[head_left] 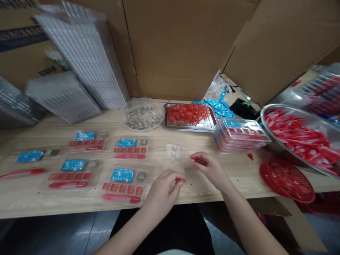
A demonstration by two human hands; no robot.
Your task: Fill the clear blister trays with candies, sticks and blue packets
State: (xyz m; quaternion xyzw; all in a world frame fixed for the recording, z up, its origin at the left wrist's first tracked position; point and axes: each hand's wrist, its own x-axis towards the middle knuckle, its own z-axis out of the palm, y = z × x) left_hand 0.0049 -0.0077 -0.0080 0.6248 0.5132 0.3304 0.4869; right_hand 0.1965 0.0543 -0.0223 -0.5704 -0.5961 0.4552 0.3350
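Observation:
My left hand [162, 191] is curled near the table's front edge, pinching a small red piece at its fingertips. My right hand [208, 168] is closed too, with small red pieces between its fingers. Both hover over a clear plastic tray [176, 154] lying on the wooden table [159, 136]. To the left lie several filled clear trays [122, 184], each with a blue packet, a row of red squares and a red stick.
A metal tray of red pieces [188, 115], a clear dish of wrapped pieces [143, 117] and blue packets [220, 106] sit at the back. Stacked filled trays [239, 136], a big metal bowl of red sticks [300, 136] and a red basket [288, 179] are on the right. Empty tray stacks [87, 60] lean at back left.

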